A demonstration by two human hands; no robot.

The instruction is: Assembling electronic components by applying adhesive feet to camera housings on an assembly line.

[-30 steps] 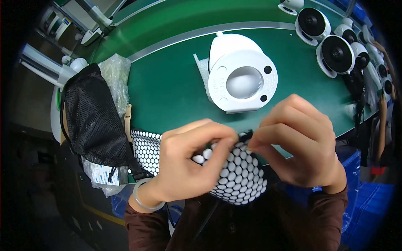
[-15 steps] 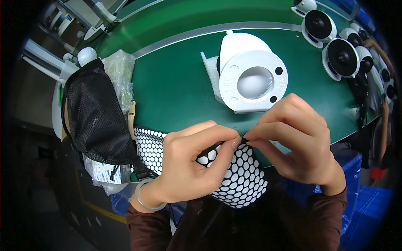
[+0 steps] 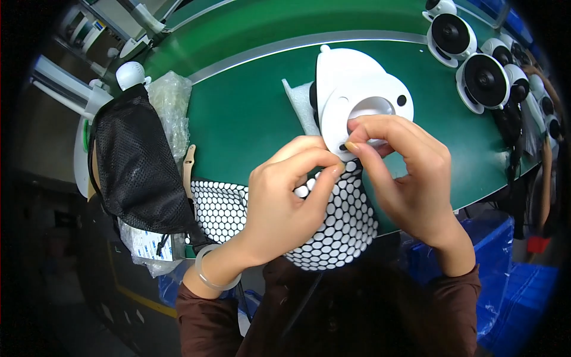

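My left hand (image 3: 288,202) is closed, thumb and forefinger pinching the top edge of a black sheet covered with white round pads (image 3: 351,208). The sheet curves down over the near table edge. My right hand (image 3: 410,172) curls over the near rim of a white device (image 3: 345,62), its forefinger at the round opening in the base. Its thumb tip touches a small black round pad (image 3: 343,147) at the base's lower left corner. Another black pad (image 3: 401,100) sits at the upper right of that base. My right fingers hide the base's lower right.
White foam (image 3: 303,107) lies behind the device. A black mesh bag (image 3: 140,166), bubble wrap (image 3: 169,113) and more white-dotted sheet (image 3: 217,205) lie left. Several white devices with black round fronts (image 3: 485,80) stand at the right, where another person's arm (image 3: 544,89) shows. Blue plastic (image 3: 493,268) hangs below.
My right hand has moved from the sheet up to the device's base, where a black pad now shows at the lower left corner. The device has tilted. My left hand has risen with the sheet.
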